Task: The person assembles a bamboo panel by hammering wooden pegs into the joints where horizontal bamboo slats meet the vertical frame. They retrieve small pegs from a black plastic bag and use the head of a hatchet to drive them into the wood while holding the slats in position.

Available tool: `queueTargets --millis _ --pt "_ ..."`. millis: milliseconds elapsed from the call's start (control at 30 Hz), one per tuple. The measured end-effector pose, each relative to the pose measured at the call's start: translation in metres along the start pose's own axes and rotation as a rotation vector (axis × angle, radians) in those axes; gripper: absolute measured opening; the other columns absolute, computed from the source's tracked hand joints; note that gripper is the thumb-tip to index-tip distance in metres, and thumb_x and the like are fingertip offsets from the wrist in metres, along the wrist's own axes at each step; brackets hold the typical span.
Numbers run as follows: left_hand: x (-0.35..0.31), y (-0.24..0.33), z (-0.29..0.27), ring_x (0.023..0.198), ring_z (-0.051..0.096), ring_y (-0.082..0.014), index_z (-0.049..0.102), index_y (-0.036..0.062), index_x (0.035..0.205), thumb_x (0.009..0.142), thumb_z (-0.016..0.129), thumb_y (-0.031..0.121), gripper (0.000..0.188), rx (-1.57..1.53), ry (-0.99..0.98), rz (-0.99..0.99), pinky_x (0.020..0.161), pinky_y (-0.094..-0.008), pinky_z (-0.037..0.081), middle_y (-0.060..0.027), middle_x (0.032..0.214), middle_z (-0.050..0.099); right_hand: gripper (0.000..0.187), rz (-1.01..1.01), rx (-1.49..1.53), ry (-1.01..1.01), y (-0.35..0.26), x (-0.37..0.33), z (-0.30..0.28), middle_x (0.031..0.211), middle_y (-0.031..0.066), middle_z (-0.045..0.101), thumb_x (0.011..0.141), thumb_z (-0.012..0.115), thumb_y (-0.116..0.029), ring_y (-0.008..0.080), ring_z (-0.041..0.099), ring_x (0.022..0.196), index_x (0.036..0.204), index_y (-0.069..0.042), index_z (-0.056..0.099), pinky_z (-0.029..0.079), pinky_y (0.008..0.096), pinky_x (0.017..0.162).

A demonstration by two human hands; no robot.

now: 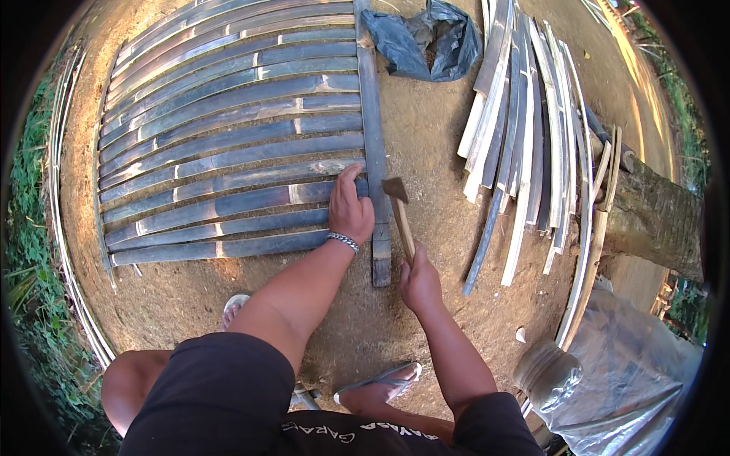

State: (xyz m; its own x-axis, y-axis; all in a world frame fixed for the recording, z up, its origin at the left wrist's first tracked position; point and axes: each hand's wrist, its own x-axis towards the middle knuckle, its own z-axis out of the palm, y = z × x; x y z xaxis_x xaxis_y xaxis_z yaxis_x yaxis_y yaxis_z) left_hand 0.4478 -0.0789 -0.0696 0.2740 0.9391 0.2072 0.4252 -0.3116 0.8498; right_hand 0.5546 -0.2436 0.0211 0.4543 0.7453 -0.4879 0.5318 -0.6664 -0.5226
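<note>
A panel of dark split-bamboo slats (251, 156) lies on the ground at the left, the slats running crosswise in spaced rows. Along their right ends runs a long bamboo crosspiece (372, 129). My left hand (351, 209) rests at the right end of a near slat beside this crosspiece, its fingers bent and pressed together; whatever is at their tips is hidden. My right hand (420, 283) is closed around the wooden handle of a hammer (403, 216). The hammer's rusty, wedge-shaped head is just right of the crosspiece, close to my left hand.
A crumpled dark plastic bag (430, 42) lies beyond the crosspiece. Several loose bamboo strips (525, 137) are piled at the right, next to a tree trunk (658, 216). A clear plastic sheet (623, 365) and a plastic jug (544, 372) sit at the near right. Green plants (38, 281) border the left.
</note>
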Motion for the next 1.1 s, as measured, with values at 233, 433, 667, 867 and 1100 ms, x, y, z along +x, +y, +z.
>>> queueTargets --millis 233,433,667,867,1100 --pt "-0.001 0.002 0.000 0.131 0.056 -0.0425 0.049 0.0001 0.142 0.079 0.047 -0.004 0.063 0.012 0.024 0.012 0.115 -0.0484 0.043 -0.0240 0.140 0.057 0.045 -0.357 0.134 0.298 0.029 -0.005 0.015 0.109 0.0297 0.072 0.100 0.063 -0.012 0.0493 0.071 0.099 0.144 -0.005 0.052 0.058 0.0517 0.085" --pt "0.002 0.000 -0.001 0.131 0.056 -0.0428 0.049 -0.0011 0.141 0.079 0.046 -0.005 0.063 0.021 0.030 0.018 0.116 -0.0486 0.042 -0.0242 0.140 0.057 0.042 -0.053 0.053 0.130 0.012 0.007 0.009 0.110 0.0309 0.071 0.102 0.059 -0.015 0.0508 0.070 0.100 0.142 -0.006 0.052 0.056 0.0551 0.086" --pt "0.003 0.002 -0.002 0.132 0.055 -0.0432 0.050 -0.0023 0.140 0.080 0.046 -0.006 0.060 0.026 0.029 0.012 0.117 -0.0491 0.042 -0.0249 0.140 0.057 0.040 -0.015 -0.124 -0.031 0.013 0.018 0.016 0.101 0.0312 0.071 0.102 0.059 -0.016 0.0528 0.069 0.092 0.138 -0.002 0.047 0.055 0.0571 0.078" --pt "0.004 0.001 -0.001 0.130 0.056 -0.0437 0.049 -0.0015 0.143 0.080 0.046 -0.006 0.063 0.031 0.014 0.013 0.116 -0.0497 0.042 -0.0255 0.139 0.057 0.033 -0.300 0.215 0.288 0.024 -0.005 0.014 0.094 0.0319 0.070 0.103 0.058 -0.016 0.0520 0.069 0.086 0.131 -0.002 0.046 0.054 0.0591 0.074" --pt "-0.003 -0.002 0.000 0.131 0.055 -0.0435 0.049 -0.0001 0.143 0.081 0.046 -0.006 0.062 0.034 0.020 0.002 0.116 -0.0500 0.042 -0.0247 0.140 0.058 0.029 -0.065 0.006 0.021 -0.010 0.006 -0.006 0.092 0.0323 0.069 0.105 0.054 -0.018 0.0523 0.069 0.085 0.126 0.000 0.046 0.054 0.0594 0.073"
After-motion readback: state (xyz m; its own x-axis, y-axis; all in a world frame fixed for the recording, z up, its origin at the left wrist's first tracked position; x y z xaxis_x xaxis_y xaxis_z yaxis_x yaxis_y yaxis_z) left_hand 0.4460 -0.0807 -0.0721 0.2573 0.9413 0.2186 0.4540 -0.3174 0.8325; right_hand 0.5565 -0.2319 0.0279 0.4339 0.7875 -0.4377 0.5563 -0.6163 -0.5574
